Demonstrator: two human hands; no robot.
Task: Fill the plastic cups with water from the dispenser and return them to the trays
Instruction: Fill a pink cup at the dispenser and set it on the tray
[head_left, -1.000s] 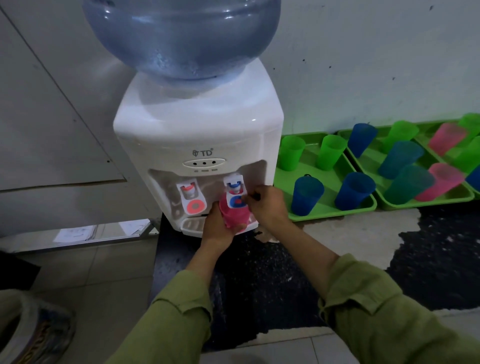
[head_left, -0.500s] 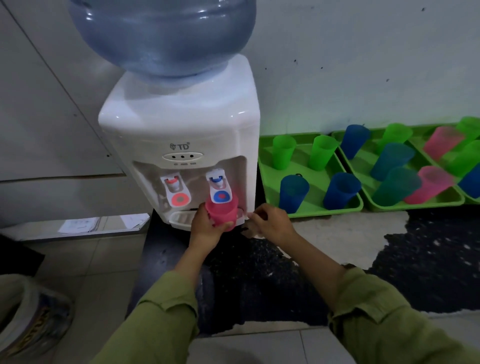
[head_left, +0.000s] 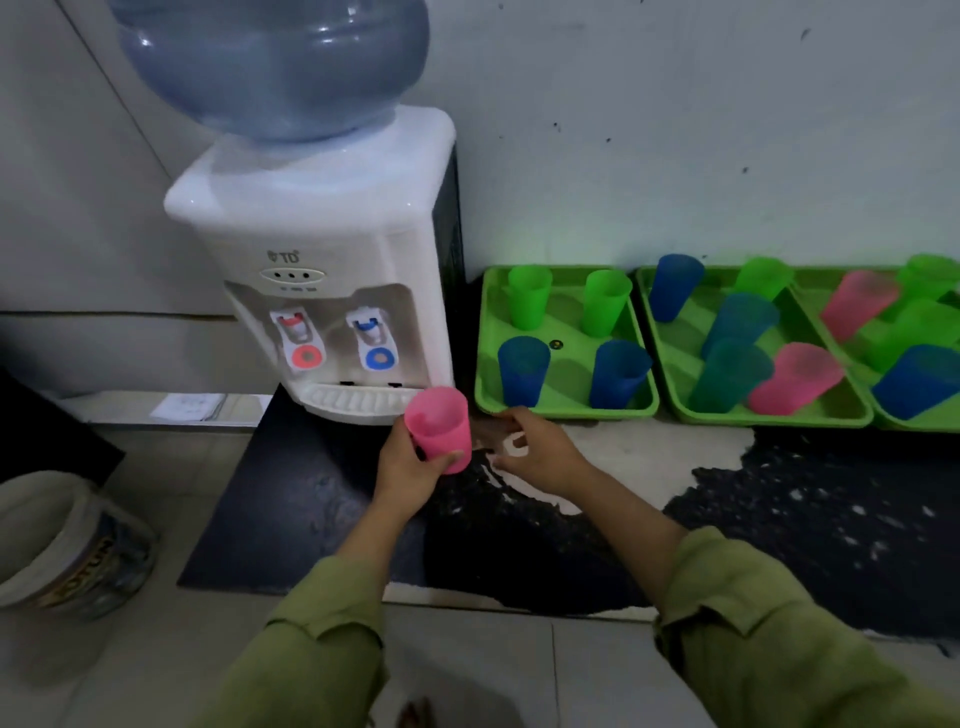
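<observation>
My left hand (head_left: 408, 467) grips a pink plastic cup (head_left: 440, 427), upright, just in front of the right end of the white water dispenser's (head_left: 322, 291) drip tray. The blue tap (head_left: 370, 332) and red tap (head_left: 295, 332) stand free above it. My right hand (head_left: 535, 452) hovers empty with fingers apart, low over the floor beside the cup, near the front edge of the nearest green tray (head_left: 566, 410). That tray holds two green and two blue cups. Two more green trays (head_left: 769, 415) to the right hold several blue, green and pink cups.
A large blue water bottle (head_left: 275, 62) tops the dispenser. A white bucket (head_left: 67, 545) stands at the lower left on the tiled floor. Papers (head_left: 189, 406) lie left of the dispenser. The dark mat (head_left: 779, 509) under the trays is worn and patchy.
My left hand has drawn the pink cup out from under the blue tap and to the right. My right hand left the tap lever and dropped toward the tray's front edge.
</observation>
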